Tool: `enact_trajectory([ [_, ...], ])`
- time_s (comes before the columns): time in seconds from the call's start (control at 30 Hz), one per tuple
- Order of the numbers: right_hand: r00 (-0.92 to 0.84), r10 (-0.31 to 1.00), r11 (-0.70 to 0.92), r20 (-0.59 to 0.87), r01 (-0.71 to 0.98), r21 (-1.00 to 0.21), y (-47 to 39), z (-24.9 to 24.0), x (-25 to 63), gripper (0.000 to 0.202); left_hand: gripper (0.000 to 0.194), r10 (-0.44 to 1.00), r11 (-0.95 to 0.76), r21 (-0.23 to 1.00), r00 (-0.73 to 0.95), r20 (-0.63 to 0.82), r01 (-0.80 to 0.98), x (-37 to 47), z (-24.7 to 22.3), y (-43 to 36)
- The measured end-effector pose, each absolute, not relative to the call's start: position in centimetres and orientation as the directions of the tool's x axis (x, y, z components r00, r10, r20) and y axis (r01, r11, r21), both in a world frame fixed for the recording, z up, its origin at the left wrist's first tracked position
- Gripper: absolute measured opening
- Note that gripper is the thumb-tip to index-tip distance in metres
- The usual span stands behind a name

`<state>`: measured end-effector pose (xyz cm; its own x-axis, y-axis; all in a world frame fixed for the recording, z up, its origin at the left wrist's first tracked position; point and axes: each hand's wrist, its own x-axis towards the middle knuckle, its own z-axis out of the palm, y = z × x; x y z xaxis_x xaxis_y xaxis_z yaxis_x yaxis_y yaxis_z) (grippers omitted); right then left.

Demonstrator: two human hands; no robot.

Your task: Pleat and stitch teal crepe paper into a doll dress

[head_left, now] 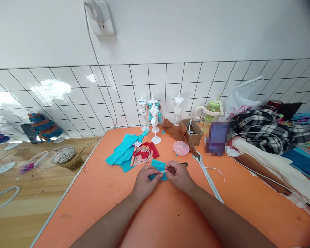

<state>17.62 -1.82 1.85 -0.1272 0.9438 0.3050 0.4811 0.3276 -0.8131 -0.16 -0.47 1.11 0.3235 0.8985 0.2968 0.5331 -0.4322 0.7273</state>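
An orange table [93, 206] carries mannequins [154, 112] and a bowl [181, 148].

My cloth [158, 164]: turquoise
Tabletop [167, 220] before me: orange
Bowl [181, 148] at my one o'clock: pink
Bundle [263, 129] at my two o'clock: black-and-white plaid
Tiles [157, 75] at my twelve: white, dark-lined

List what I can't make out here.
Head view:
White strip: ends hidden by left hand and right hand.
Blue cloth beneath: partly covered by both.
Black handle: rest hidden by right hand.
Box: contents too small to tell.
Purple item: blurred by pixelation.
White ring: cut off by picture's left edge.
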Motion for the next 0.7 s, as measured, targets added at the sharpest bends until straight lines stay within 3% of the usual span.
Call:
enact_trajectory([
  [0.1, -0.056, 0.963, 0.259, 0.264, 0.468, -0.845, -1.7, 1.9, 17.9, 0.005, 0.025, 0.898, -0.439, 0.680, 0.304, 0.317, 0.588, -0.3, 1.4, -0.7],
  [0.2, 0.010, 0.956, 0.234, 0.294, 0.581, -0.779, -1.8, 2.1, 18.1, 0.007, 0.027, 0.864, -0.503, 0.612, 0.331, 0.380, 0.611, -0.5, 1.8, -1.0],
  [0.4, -0.127, 0.933, 0.319, 0.337, 0.725, -0.610, -2.5, 2.5, 17.6, 0.006, 0.019, 0.782, -0.623, 0.499, 0.463, 0.417, 0.603, -0.2, 1.9, -1.5],
  [0.53, -0.244, 0.919, 0.387, 0.309, 0.704, -0.595, -2.5, 2.2, 17.6, 0.008, 0.021, 0.799, -0.601, 0.535, 0.467, 0.379, 0.594, 0.0, 1.1, -1.2],
  [0.7, -0.290, 0.932, 0.361, 0.216, 0.719, -0.594, -2.1, 1.3, 18.0, 0.009, 0.022, 0.862, -0.471, 0.654, 0.468, 0.196, 0.592, 0.2, 0.4, -0.5],
])
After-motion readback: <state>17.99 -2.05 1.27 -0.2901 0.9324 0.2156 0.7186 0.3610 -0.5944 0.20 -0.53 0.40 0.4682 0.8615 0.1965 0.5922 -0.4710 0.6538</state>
